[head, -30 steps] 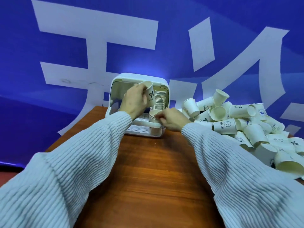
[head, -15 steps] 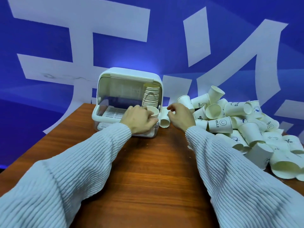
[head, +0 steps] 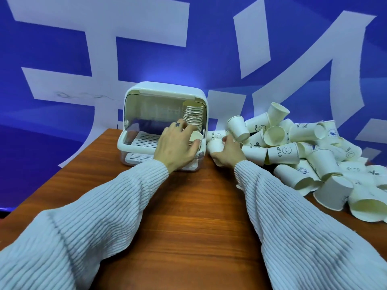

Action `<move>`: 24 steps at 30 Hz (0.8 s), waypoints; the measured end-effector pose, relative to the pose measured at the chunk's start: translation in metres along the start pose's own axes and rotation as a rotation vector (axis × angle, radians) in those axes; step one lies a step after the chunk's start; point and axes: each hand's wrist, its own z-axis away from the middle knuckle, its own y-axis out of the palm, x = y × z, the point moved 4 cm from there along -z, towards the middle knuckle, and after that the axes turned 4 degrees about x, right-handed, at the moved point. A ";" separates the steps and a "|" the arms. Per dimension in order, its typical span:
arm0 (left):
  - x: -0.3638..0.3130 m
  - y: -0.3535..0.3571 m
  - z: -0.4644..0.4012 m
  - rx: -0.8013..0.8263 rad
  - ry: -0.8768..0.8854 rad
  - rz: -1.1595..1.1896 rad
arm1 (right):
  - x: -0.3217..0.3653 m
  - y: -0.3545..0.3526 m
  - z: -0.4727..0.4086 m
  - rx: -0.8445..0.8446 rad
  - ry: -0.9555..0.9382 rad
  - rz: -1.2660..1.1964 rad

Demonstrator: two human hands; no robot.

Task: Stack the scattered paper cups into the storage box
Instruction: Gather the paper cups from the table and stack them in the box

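My right hand grips a paper cup lying sideways just right of the storage box; my left hand holds the short stack at the box's front-right corner.

Storage box: white shell, clear base. Paper cups right of the box: white, dark printed marks. Table beneath: reddish-brown woodgrain. Sleeves: pale ribbed knit. Backdrop behind: blue, white strokes.

Storage box sits at tabletop far edge. Cup stack inside box, right side. Loose cup pile right of box. Both hands just before box.
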 end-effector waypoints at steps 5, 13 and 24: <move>-0.037 0.004 -0.004 -0.094 -0.046 0.378 | -0.012 -0.035 0.060 -0.159 -0.048 -0.576; -0.114 0.055 0.018 0.065 -0.562 1.191 | -0.039 -0.060 0.139 -0.105 -0.321 -0.767; -0.109 0.033 0.031 0.020 -0.469 1.059 | -0.123 -0.136 0.084 -0.327 0.178 0.060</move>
